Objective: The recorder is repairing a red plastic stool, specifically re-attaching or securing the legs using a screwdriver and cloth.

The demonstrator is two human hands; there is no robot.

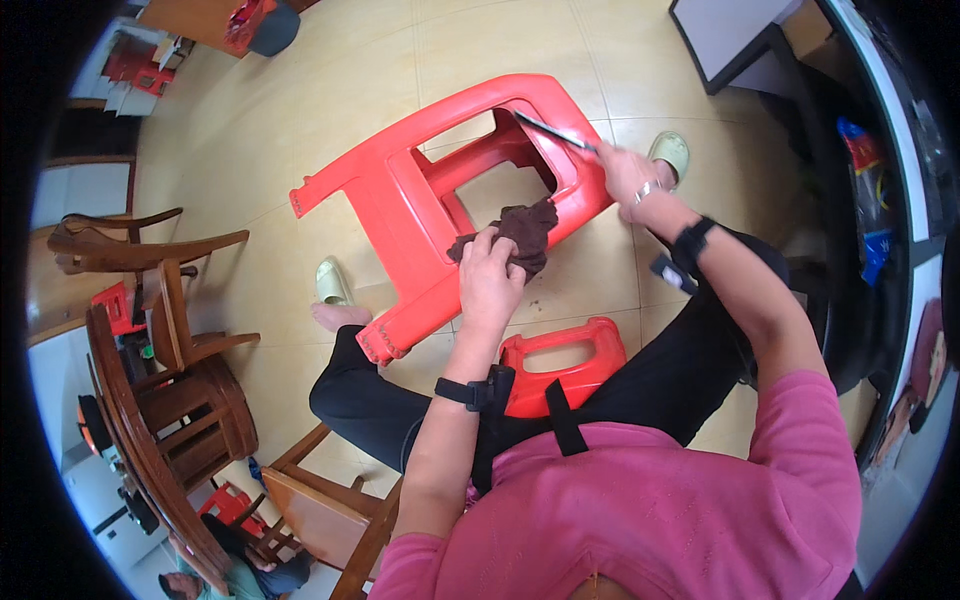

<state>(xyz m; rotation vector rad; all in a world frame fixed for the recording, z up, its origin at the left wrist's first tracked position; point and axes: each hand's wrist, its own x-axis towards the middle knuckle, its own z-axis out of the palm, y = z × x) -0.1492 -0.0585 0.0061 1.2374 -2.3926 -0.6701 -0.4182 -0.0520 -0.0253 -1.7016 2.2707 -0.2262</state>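
A red plastic stool (375,217) lies tipped on its side on the floor before me, its legs pointing left. My left hand (491,281) presses a crumpled dark brown cloth (532,225) against the stool's near edge. In my right hand (626,176) is a slim, flat tool (551,131) with a dark edge; its exact kind is unclear. The tool's tip reaches the rim of the opening at the stool's upper right end. Part of the stool's near side is hidden behind the cloth and my left hand.
A smaller red stool (609,356) is between my legs. Pale green slippers (331,281) are on both sides. Wooden chairs (172,307) and a wooden table (124,390) stand left, with another person (232,574) beyond. A bin (275,31) is at the top; dark furniture (817,97) borders the right.
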